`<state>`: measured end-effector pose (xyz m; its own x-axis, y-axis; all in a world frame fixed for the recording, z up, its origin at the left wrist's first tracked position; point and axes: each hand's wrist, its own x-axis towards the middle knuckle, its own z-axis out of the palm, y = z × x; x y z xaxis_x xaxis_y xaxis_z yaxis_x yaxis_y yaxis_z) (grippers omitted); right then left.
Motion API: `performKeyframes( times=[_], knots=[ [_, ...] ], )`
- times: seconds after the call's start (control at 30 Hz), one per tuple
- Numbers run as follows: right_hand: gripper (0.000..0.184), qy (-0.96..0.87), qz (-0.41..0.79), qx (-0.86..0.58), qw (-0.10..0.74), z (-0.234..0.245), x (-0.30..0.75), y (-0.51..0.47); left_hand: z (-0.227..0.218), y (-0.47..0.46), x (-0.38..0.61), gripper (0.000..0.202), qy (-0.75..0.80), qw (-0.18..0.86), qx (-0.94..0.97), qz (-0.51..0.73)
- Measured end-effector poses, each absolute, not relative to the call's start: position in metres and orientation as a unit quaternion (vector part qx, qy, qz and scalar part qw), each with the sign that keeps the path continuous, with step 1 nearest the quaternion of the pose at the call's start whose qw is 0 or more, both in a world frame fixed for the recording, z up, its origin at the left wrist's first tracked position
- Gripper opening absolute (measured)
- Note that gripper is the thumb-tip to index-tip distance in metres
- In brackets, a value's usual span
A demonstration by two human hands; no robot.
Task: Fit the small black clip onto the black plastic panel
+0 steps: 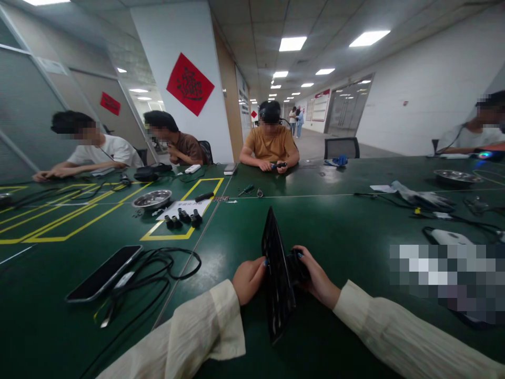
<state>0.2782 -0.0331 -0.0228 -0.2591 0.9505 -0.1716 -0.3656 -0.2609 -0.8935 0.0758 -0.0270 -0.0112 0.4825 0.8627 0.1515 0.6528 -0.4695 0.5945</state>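
A thin, glossy black flat panel [279,284], like a small screen, stands on edge between my hands, seen nearly side-on. My left hand [248,280] is closed at its left face, thumb and fingers pressed against it. On the other side, my right hand [317,279] wraps round a dark chunky part [296,263] at the panel's back. That part is mostly covered by the fingers and the panel, so its exact kind is hidden. The green table [229,326] lies beneath both hands.
To the left lie a smartphone [104,273] and a coiled black cable [158,263]. Beyond are several black fittings [183,218] and a metal bowl [152,199]. Gloves [424,197] and cables lie right. A person [270,142] handles a tool opposite; others sit around the table.
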Motion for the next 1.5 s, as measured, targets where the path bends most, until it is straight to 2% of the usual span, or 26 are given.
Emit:
performKeyframes(
  times=[0.2,0.6,0.9,1.07,1.5],
  knots=[
    [0.036,-0.394,0.682,-0.387,0.479,-0.029,0.276,-0.031,-0.02,-0.025,0.074,0.046,0.462,0.216,0.828,0.233],
    [0.034,-0.411,0.644,-0.375,0.525,-0.036,0.272,-0.03,-0.017,-0.03,0.08,0.053,0.48,0.215,0.805,0.274],
    [0.028,-0.404,0.592,-0.385,0.582,-0.03,0.262,-0.022,-0.013,-0.011,0.096,0.052,0.484,0.23,0.769,0.349],
    [0.028,-0.418,0.595,-0.379,0.572,-0.03,0.262,-0.023,-0.016,-0.007,0.094,0.052,0.477,0.229,0.763,0.371],
    [0.03,-0.455,0.608,-0.371,0.534,-0.035,0.264,-0.022,-0.018,-0.008,0.09,0.057,0.477,0.423,0.672,0.376]
  ],
)
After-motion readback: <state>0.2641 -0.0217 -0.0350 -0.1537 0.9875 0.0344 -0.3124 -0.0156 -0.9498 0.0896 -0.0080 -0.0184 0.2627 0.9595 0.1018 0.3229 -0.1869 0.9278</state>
